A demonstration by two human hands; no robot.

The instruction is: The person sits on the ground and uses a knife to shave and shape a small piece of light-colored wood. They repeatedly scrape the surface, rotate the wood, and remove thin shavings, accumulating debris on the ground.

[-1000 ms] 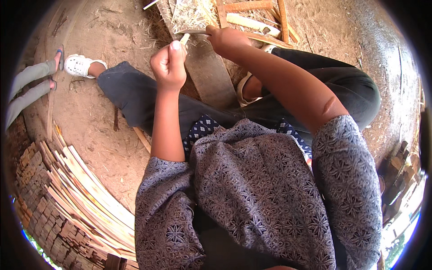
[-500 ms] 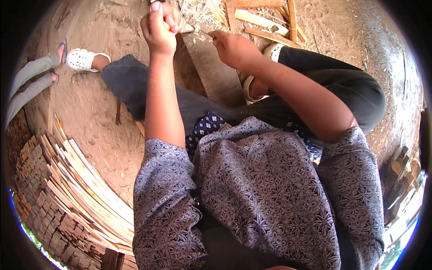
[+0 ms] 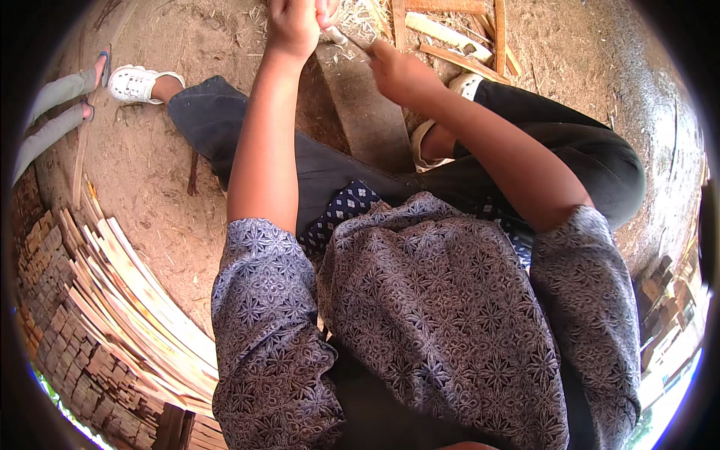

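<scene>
I sit on dirt ground with my legs apart. My left hand (image 3: 294, 24) is raised at the top edge, closed around a small pale wood strip (image 3: 335, 34) whose end sticks out to the right. My right hand (image 3: 399, 73) is a fist just right of and below it, gripping a thin dark tool (image 3: 361, 46) that points at the strip. Under both hands a grey wooden plank (image 3: 365, 112) lies on the ground between my legs.
Thin pale wood slats (image 3: 127, 300) are stacked in a fan at lower left, beside piled small wood blocks (image 3: 49, 322). Loose wood offcuts (image 3: 450, 41) and shavings lie at the top. Another person's legs (image 3: 52, 112) and sandalled foot enter from the left, near my white shoe (image 3: 139, 82).
Both hands have moved up and away from my body toward the top edge. My left hand rose furthest, still gripping the strip, and the right hand followed close beside it.
</scene>
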